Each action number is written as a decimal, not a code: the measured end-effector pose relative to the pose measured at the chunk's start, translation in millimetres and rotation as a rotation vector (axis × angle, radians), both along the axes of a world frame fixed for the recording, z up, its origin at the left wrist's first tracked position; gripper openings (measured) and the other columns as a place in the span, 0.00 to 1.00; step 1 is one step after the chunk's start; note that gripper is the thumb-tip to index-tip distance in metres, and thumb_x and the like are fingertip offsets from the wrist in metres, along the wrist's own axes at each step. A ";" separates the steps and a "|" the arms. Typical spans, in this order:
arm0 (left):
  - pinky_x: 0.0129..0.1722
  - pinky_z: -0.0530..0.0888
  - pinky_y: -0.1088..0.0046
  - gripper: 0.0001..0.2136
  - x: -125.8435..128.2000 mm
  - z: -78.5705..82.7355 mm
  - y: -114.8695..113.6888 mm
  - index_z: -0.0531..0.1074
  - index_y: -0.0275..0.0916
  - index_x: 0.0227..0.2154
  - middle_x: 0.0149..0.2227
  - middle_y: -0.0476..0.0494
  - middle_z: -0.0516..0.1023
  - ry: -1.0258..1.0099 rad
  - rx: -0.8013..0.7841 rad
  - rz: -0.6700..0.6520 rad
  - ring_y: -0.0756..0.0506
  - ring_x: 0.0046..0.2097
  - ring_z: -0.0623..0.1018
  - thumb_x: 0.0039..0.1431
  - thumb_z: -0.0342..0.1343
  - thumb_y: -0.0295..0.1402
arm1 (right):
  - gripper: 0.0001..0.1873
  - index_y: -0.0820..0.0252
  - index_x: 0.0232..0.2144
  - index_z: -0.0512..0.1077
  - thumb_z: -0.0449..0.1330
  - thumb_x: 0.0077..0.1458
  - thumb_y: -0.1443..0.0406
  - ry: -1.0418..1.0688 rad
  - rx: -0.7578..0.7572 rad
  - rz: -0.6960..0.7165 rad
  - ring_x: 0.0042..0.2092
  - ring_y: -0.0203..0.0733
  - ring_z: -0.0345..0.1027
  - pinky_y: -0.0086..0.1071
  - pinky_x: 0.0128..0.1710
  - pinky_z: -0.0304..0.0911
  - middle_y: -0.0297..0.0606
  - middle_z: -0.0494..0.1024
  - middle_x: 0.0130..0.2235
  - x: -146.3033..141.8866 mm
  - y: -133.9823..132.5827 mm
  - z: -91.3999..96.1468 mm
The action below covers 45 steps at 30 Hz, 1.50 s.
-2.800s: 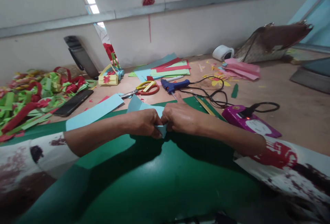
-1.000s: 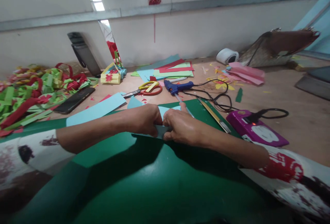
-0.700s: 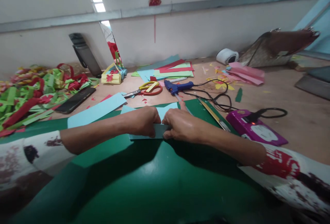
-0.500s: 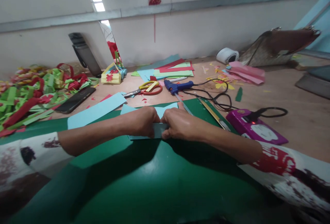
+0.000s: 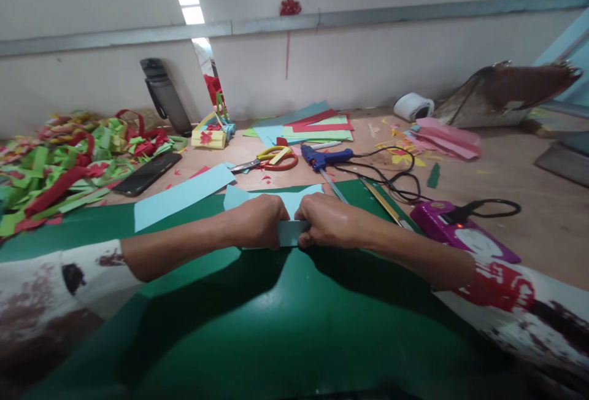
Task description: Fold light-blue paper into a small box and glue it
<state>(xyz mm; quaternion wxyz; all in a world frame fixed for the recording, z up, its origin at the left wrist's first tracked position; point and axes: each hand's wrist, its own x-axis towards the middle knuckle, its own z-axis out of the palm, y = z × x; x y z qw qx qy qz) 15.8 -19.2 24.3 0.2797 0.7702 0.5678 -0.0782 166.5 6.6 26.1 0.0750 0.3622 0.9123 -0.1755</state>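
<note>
pale blue paper spans the short gap between the two hands. the left hand and the right hand are both closed, pinching its near, folded edge from opposite ends with fingers and thumb. that folded band runs left to right, in line from one hand to the other, so neither hand is nearer: both touch it. the rest of the sheet reaches away past the knuckles, with one pointed corner beyond each hand; whether that far part lies quite flat, i cannot tell.

under the hands is a green mat, bare on the near side. just beyond the left hand, a loose blue strip lies slantwise, partly on the mat. right of the right hand is a yellow cutter, and further right, past the forearm, a purple power socket.

farther out on the bench, scissors lie straight ahead of the hands, and a blue glue gun ahead of the right one. well to the left, beyond the left forearm, are a black phone and a heap of paper strips.
</note>
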 end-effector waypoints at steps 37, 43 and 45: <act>0.20 0.56 0.75 0.08 3.9 -7.4 0.0 0.76 0.36 0.22 0.17 0.46 0.71 0.064 0.161 -0.002 0.49 0.21 0.66 0.40 0.55 0.33 | 0.06 0.61 0.16 0.72 0.60 0.41 0.67 0.086 -0.059 -0.115 0.32 0.39 0.64 0.53 0.55 0.36 0.31 0.70 0.22 3.7 4.1 -2.5; 0.20 0.57 0.74 0.09 4.6 -7.3 -1.0 0.76 0.36 0.23 0.19 0.45 0.72 0.074 0.158 0.011 0.48 0.22 0.67 0.40 0.54 0.34 | 0.05 0.61 0.21 0.74 0.59 0.43 0.66 0.197 -0.094 -0.177 0.34 0.39 0.64 0.48 0.52 0.43 0.33 0.72 0.25 1.9 2.0 -9.3; 0.20 0.56 0.75 0.08 4.7 -6.8 -0.9 0.76 0.37 0.23 0.18 0.46 0.71 0.072 0.151 0.010 0.49 0.21 0.66 0.40 0.54 0.33 | 0.06 0.61 0.21 0.74 0.58 0.45 0.65 0.227 -0.115 -0.202 0.35 0.39 0.65 0.43 0.50 0.48 0.32 0.72 0.25 7.3 2.4 -9.4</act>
